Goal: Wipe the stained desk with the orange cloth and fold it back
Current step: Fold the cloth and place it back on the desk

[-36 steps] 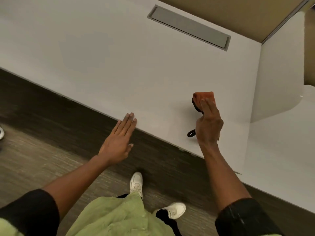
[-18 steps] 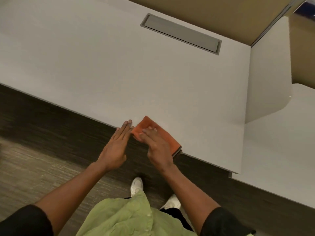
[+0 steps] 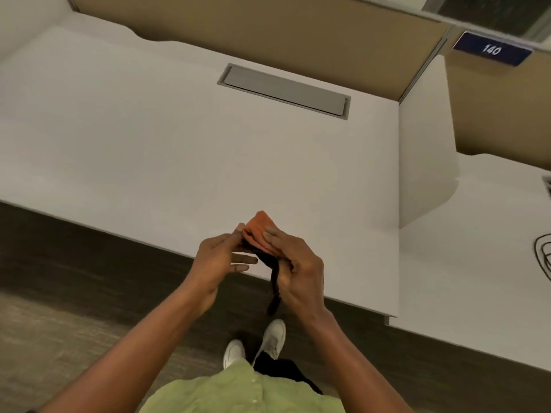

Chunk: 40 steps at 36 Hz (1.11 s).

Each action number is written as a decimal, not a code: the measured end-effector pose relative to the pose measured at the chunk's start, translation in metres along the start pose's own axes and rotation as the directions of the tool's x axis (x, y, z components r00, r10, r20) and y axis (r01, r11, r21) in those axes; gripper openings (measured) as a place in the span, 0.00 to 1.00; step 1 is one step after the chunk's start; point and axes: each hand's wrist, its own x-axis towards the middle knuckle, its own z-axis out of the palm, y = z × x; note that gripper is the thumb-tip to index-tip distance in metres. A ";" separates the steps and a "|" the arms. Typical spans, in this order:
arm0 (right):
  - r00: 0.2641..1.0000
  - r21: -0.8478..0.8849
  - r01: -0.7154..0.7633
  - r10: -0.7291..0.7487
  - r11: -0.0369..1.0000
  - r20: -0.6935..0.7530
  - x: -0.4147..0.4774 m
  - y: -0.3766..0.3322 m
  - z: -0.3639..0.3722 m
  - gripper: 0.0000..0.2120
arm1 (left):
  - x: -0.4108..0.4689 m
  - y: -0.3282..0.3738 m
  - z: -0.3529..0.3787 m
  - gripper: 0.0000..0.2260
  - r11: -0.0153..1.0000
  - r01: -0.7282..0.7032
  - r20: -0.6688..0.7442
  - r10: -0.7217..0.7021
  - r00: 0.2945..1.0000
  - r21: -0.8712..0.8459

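Note:
The orange cloth (image 3: 258,226), with a dark underside and a dark strip hanging down, is held bunched between both hands just above the front edge of the white desk (image 3: 167,150). My left hand (image 3: 219,260) pinches its left side with thumb and forefinger. From the right, my right hand (image 3: 293,268) grips it, fingers laid over the orange top. Much of the cloth is hidden by my fingers.
A grey cable hatch (image 3: 284,90) is set into the desk near the tan back partition (image 3: 268,28). A white divider panel (image 3: 423,150) bounds the desk on the right, with a neighbouring desk (image 3: 477,248) and black cables (image 3: 544,257) beyond. Dark carpet lies below.
The cloth went from my right hand out on the desk to lying flat at the front edge, and is now lifted off the surface and held by both hands.

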 end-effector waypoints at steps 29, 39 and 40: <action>0.977 0.194 -0.154 0.179 0.969 -0.120 0.074 0.036 -0.089 0.07 | 0.010 0.080 0.092 0.04 0.888 -0.262 -0.152 0.339 0.929 0.378; 0.962 0.136 -0.240 0.254 0.961 -0.101 0.136 0.046 -0.097 0.03 | 0.024 0.109 0.032 0.03 0.776 -0.257 -0.251 0.467 0.848 0.576; 0.964 0.124 -0.232 0.245 0.965 -0.104 0.142 0.045 -0.095 0.04 | 0.026 0.112 0.026 0.02 0.773 -0.254 -0.257 0.470 0.844 0.581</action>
